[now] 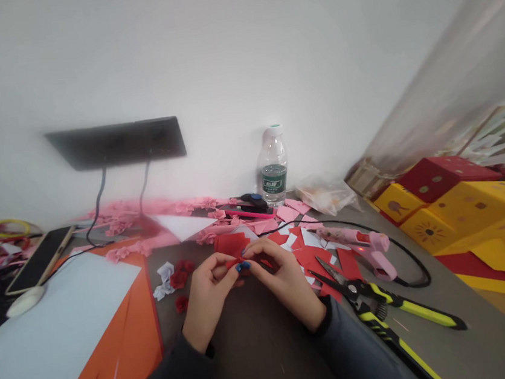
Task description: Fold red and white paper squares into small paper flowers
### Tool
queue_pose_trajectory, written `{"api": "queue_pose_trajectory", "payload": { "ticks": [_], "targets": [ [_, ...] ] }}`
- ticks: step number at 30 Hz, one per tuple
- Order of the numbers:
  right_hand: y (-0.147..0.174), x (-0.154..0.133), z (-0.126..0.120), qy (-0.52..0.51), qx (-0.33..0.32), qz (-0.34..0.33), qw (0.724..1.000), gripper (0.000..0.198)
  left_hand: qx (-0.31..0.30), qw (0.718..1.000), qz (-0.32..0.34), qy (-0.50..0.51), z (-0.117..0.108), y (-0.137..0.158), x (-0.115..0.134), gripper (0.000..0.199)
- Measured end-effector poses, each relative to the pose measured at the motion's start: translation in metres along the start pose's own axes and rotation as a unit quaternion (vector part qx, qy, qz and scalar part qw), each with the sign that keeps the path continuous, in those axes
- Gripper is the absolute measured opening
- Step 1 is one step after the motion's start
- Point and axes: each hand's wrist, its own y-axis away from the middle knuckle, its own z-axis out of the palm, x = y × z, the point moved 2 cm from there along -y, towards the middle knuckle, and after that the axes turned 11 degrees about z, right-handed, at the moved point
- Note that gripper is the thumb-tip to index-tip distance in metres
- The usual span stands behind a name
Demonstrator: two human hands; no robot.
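Note:
My left hand (212, 285) and my right hand (284, 274) meet at the middle of the grey table. Between their fingertips they pinch a small piece of red paper (238, 263), mostly hidden by the fingers. Left of my left hand lie crumpled red paper flowers (181, 275) and a crumpled white paper flower (165, 275). Just behind my hands is a flat red paper sheet (228, 244). Loose red and white paper scraps (308, 255) spread to the right of my right hand.
Yellow-handled shears (359, 291) and a pink glue gun (371, 249) with its cord lie at right. A water bottle (273, 166) stands by the wall. White sheets (72, 331), orange paper (135, 324) and a phone (41, 259) lie left; yellow and red boxes (474, 213) stand far right.

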Motion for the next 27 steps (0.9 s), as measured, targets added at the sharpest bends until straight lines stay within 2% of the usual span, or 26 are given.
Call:
{"api": "queue_pose_trajectory", "payload": {
  "ticks": [4,11,16,21,24,27],
  "targets": [
    [-0.0008,0.0024,-0.0014,0.008,-0.022,0.03,0.999,0.01,-0.021,1.0,-0.011,-0.001,0.0025,0.0019,-0.0007,0.027],
    [-0.001,0.0043,-0.0015,-0.024,-0.043,0.04,0.998,0.02,-0.023,0.999,-0.026,0.004,0.0053,0.0008,0.0005,0.033],
    [-0.0015,0.007,-0.0007,0.0,-0.052,0.061,0.997,0.018,-0.04,0.998,-0.032,0.021,0.0064,0.0021,-0.0016,0.031],
    [-0.0028,0.0088,-0.0016,-0.053,-0.047,0.081,0.994,0.024,-0.049,0.998,-0.047,0.009,0.0048,0.0016,-0.0033,0.032],
    [-0.003,0.0092,-0.0021,-0.035,-0.044,0.084,0.995,0.027,-0.051,0.998,-0.025,-0.011,0.0021,0.001,-0.0021,0.027],
    [-0.0018,0.0064,-0.0008,0.006,-0.079,0.082,0.993,0.027,-0.038,0.998,0.019,-0.048,-0.0001,0.0014,0.0003,0.023]
  ]
}}
